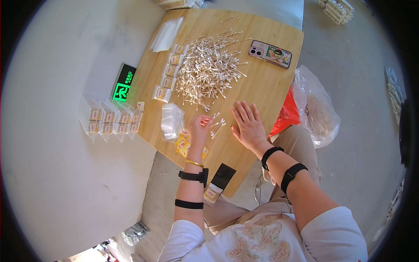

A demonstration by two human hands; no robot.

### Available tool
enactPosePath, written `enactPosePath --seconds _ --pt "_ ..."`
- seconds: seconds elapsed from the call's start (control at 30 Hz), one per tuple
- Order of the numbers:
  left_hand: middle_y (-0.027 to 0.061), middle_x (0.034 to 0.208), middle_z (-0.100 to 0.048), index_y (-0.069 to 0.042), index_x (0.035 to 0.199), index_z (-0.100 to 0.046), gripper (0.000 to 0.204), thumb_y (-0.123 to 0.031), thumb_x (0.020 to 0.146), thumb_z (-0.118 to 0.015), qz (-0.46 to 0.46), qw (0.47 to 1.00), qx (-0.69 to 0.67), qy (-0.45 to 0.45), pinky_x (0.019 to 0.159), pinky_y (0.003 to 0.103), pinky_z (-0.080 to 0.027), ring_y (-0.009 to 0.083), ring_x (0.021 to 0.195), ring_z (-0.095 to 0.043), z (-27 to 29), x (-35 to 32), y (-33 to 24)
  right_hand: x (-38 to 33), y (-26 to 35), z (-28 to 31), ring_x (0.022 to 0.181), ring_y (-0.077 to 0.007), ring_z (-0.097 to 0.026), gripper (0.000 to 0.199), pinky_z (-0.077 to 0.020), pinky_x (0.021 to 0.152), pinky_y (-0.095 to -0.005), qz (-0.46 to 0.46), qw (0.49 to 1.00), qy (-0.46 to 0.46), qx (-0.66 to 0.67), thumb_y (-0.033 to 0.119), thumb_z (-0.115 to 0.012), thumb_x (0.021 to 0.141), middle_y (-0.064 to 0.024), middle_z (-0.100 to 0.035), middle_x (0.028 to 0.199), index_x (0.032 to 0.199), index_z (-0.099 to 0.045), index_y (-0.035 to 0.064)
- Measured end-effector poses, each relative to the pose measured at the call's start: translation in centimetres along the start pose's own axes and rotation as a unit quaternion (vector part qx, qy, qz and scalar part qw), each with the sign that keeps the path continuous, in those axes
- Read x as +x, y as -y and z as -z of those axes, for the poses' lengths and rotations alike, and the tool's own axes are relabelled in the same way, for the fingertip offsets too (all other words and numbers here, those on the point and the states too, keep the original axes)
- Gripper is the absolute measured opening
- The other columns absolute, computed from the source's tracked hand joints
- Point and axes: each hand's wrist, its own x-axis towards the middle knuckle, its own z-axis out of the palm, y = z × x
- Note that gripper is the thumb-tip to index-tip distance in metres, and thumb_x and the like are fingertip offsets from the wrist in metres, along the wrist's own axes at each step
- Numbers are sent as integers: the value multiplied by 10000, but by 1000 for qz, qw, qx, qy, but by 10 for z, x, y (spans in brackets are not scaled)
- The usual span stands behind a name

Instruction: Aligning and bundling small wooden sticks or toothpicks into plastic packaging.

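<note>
Head view showed me a low wooden tabletop (266,91) with rounded corners, its pale grain running lengthwise, set on a smooth grey floor. My left hand (200,129) was curled, fingers drawn together around a few cotton swabs (217,126) that fanned out from it onto the wood; I could not tell how tightly it gripped them. My right hand (247,125) lay flat just beside that small bunch, palm down, fingers spread apart and holding nothing. Beyond both hands sprawled a big loose heap of swabs (209,67), thin pale sticks with white tips, crossing every which way. Along its left edge ran a line of small filled packets (169,72), clear and glossy, and a stack of empty clear bags (171,120) sat near my left hand, with yellow printed labels (185,143) at the table's edge. A phone (269,53) in a pictured case lay at the far right corner. More filled packets (111,120) were laid out on the floor to the left, next to a green lit sign (123,84). A crinkled clear plastic sack (316,109) with a red bag (286,114) slumped against the table's right side.
</note>
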Motion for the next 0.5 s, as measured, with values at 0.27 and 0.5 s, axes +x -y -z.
enactPosePath --seconds 0.27,0.5 --pt "98 965 -662 -50 1026 -697 148 -113 898 -659 -44 993 100 -37 836 406 -508 247 894 -651 5 -35 -18 0 0 0 1486 -283 -247 658 -139 1228 -498 -1 1000 2 -6 380 -530 945 -116 -326 1574 1497 -373 60" --pt "241 1609 -197 57 1525 -229 807 -517 994 -427 -81 937 339 11 1204 566 -41 339 1518 -141 -33 -80 -30 0 0 -3 1486 -278 -252 659 -137 1229 -498 0 1000 -6 -5 382 -527 942 -113 -335 1572 1496 -378 58"
